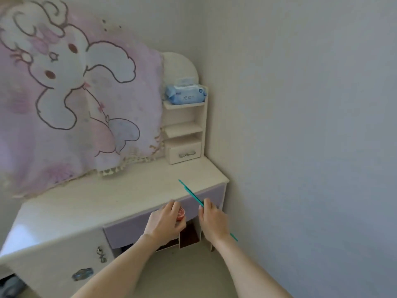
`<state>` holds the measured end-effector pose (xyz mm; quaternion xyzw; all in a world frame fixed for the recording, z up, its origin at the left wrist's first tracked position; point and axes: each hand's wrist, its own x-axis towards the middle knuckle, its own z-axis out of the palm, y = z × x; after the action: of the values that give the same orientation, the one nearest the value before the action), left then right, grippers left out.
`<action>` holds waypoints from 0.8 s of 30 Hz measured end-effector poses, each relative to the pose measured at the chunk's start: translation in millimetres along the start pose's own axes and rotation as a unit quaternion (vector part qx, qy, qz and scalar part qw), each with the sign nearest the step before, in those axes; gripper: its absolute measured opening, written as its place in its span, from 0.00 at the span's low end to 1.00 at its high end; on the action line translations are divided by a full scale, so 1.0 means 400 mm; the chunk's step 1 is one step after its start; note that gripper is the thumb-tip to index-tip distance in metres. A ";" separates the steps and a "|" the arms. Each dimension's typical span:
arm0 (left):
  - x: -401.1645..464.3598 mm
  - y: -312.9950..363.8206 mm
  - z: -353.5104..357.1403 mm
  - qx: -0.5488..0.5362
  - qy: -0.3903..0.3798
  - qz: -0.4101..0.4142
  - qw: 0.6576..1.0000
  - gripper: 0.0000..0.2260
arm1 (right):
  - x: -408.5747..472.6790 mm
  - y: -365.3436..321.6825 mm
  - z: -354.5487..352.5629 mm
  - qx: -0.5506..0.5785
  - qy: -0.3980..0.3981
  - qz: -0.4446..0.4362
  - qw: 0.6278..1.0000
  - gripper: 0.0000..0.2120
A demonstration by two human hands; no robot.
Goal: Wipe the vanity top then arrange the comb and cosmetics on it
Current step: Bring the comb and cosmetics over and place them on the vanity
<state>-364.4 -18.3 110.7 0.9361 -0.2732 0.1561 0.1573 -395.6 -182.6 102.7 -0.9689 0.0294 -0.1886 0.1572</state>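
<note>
A cream vanity top (111,196) runs from lower left to the right wall. My left hand (165,222) grips a small round red cosmetic jar (181,214) just in front of the vanity's front edge. My right hand (213,220) holds a thin teal comb (191,193) by its middle. The comb's far tip reaches over the right end of the top, and its near end sticks out behind my wrist. Both hands are at the vanity's front edge, above the lilac drawer front (137,229).
A pink bunny blanket (71,100) hangs over the mirror and drapes onto the back of the top. A small shelf unit (184,130) at the back right carries a blue wipes pack (184,93) and has a little drawer. The wall is close on the right.
</note>
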 end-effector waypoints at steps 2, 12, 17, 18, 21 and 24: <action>0.052 -0.042 0.012 0.006 0.020 -0.031 0.999 0.19 | 0.090 -0.010 0.034 0.007 -0.016 -0.019 1.000 0.15; 0.197 -0.231 0.110 0.017 -0.008 -0.179 0.984 0.09 | 0.383 -0.045 0.235 0.009 -0.105 -0.098 0.990 0.15; 0.288 -0.348 0.189 0.028 -0.041 -0.196 0.979 0.12 | 0.509 -0.044 0.372 0.008 -0.137 -0.089 0.986 0.15; 0.308 -0.376 0.211 0.026 -0.043 -0.205 0.977 0.12 | 0.538 -0.044 0.399 0.007 -0.140 -0.086 0.986 0.15; 0.365 -0.458 0.278 0.012 -0.074 -0.229 0.971 0.10 | 0.613 -0.040 0.479 0.007 -0.149 -0.069 0.986 0.14; 0.426 -0.515 0.339 -0.001 -0.106 -0.263 0.959 0.12 | 0.668 -0.024 0.553 -0.009 -0.143 -0.030 0.989 0.12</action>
<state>-84.1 16.5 9.8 0.9858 -0.0332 0.0088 0.1641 -64.8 -139.6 6.4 -0.9878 -0.0205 -0.0529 0.1451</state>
